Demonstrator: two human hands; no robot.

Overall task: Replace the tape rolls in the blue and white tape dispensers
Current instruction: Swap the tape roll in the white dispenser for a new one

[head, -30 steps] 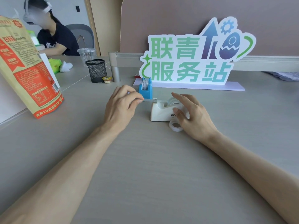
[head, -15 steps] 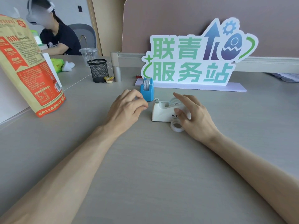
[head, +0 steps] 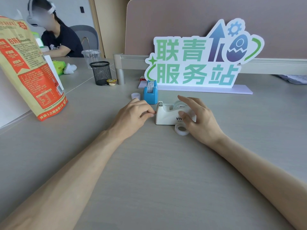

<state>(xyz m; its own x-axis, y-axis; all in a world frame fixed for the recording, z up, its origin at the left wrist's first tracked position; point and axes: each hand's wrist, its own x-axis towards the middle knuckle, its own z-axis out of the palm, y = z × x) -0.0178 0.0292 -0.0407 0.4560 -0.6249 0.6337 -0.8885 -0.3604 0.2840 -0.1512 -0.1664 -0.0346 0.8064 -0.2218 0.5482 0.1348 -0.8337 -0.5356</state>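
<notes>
The white tape dispenser (head: 167,115) sits mid-table with a clear roll (head: 179,103) seated in it. My right hand (head: 200,119) holds its rear end, thumb on the near side and fingers arched over the top. My left hand (head: 133,114) rests at the dispenser's cutter end, fingertips pinched together and touching its front; nothing shows between them. A loose clear tape roll (head: 181,129) lies flat on the table, touching the white dispenser's near side by my right thumb. The blue tape dispenser (head: 150,94) stands behind, loaded with a printed white roll. A small white ring (head: 135,96) lies left of it.
A large standing sign (head: 199,63) with a flat base runs behind the dispensers. A black mesh pen cup (head: 101,73), a small jelly cup (head: 111,82) and a plastic cup (head: 91,57) stand at back left. A tall orange-and-tan bag (head: 31,72) leans at the left. A person sits at the far left.
My left hand dropped from beside the blue dispenser, where it held a tape strip, to the white dispenser's front end, uncovering the small white ring. My right hand stayed on the white dispenser.
</notes>
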